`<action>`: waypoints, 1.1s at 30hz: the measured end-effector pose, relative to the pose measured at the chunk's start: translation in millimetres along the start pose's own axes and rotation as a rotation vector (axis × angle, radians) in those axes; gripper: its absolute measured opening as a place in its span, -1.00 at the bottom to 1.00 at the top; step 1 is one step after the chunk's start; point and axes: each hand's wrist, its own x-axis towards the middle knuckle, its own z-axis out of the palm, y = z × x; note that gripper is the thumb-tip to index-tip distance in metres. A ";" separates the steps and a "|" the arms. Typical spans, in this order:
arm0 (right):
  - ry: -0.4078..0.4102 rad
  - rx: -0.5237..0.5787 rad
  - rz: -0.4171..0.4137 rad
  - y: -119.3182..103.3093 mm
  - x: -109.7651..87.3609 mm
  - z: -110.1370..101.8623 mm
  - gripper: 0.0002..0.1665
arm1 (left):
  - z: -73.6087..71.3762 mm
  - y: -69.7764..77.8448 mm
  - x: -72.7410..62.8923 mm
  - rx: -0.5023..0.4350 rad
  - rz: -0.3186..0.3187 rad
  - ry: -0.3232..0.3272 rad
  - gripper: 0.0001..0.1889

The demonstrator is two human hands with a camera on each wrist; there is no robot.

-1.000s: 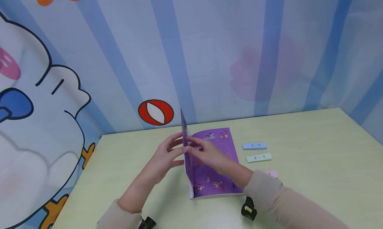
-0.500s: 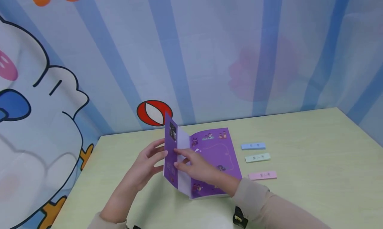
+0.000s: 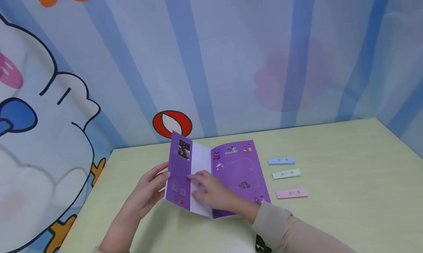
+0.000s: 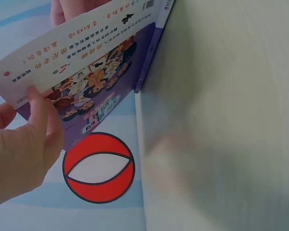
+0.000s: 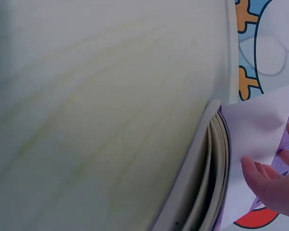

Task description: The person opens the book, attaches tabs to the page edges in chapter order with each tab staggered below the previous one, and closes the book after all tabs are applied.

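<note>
A purple book (image 3: 236, 161) lies on the table with its front cover (image 3: 201, 154) raised at a slant to the left. The cover's folded flap (image 3: 180, 176) carries a photo and small square codes beside a white strip. My left hand (image 3: 150, 194) pinches the cover's outer edge, thumb on the near face and fingers behind. Its printed outer side (image 4: 94, 77) shows in the left wrist view. My right hand (image 3: 214, 192) reaches across the book, index fingertip at the flap's fold and thumb against the white strip. The book's page edges (image 5: 207, 173) show in the right wrist view.
To the book's right lie a blue paper strip (image 3: 281, 161), a pale green strip (image 3: 286, 174) and a pink strip (image 3: 292, 194), each marked with writing. A cartoon-printed backdrop (image 3: 238, 62) stands behind the pale table (image 3: 347, 179).
The cover and its flap have swung leftward from nearly upright, exposing the white strip. Both hands have moved left with it. The pink strip has come fully into view.
</note>
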 end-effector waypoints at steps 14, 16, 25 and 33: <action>-0.068 -0.292 -0.146 7.0 -7.4 7.4 -0.59 | -41.1 -31.4 4.3 0.010 -0.062 0.056 -0.38; -0.070 -0.325 -0.176 9.0 -7.6 9.5 -0.60 | -45.9 -36.0 7.1 0.026 -0.079 0.073 -0.39; -0.140 -0.415 -0.192 11.8 -10.4 12.0 -0.64 | -54.5 -54.6 13.5 0.122 -0.122 0.109 -0.43; -0.179 -0.460 -0.234 11.0 -13.4 9.9 -0.65 | -54.7 -64.5 18.7 0.273 -0.115 0.128 -0.47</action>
